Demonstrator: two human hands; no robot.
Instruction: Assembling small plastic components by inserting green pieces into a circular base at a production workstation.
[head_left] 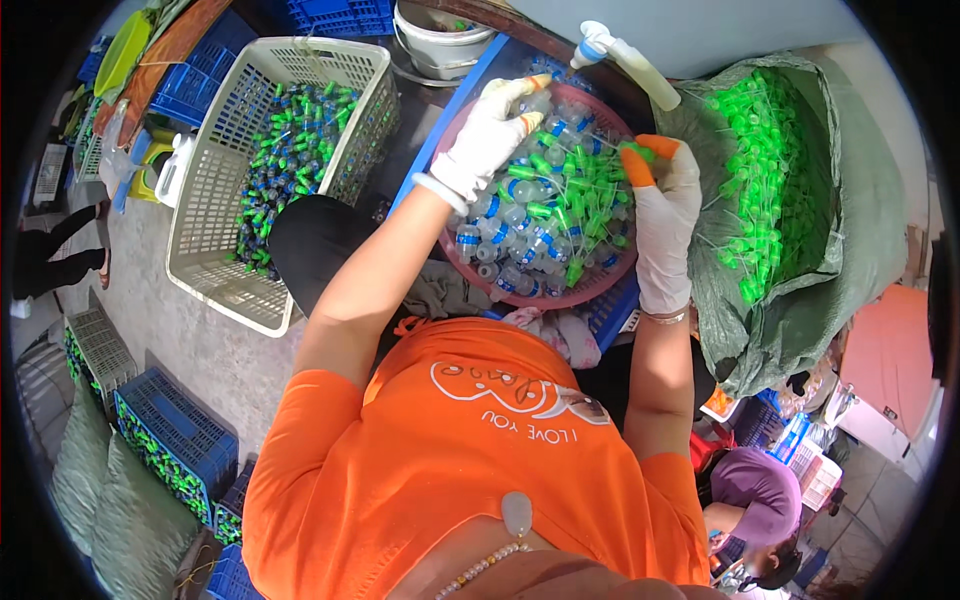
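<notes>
Orange shirt (470,440) fills the bottom, closest to the lens. Left hand (485,145), gloved, has thumb and fingertip parted around a clear bottle at the pink basin's (580,297) top-left; can't tell if it's really gripping. The basin's heaped with clear bottles (490,235) and green pieces, so a careless nudge could roll some over the rim. Right hand (672,205) pinches what looks like a green cap (652,154) by the right rim; a loose pinch might drop it imo. Around that: pale crate (225,292) left, dark knee (310,240) crowding it, bucket (440,45) up top, nozzled tube (645,75) limiting reach behind the basin, bulging sack (870,200) right.
</notes>
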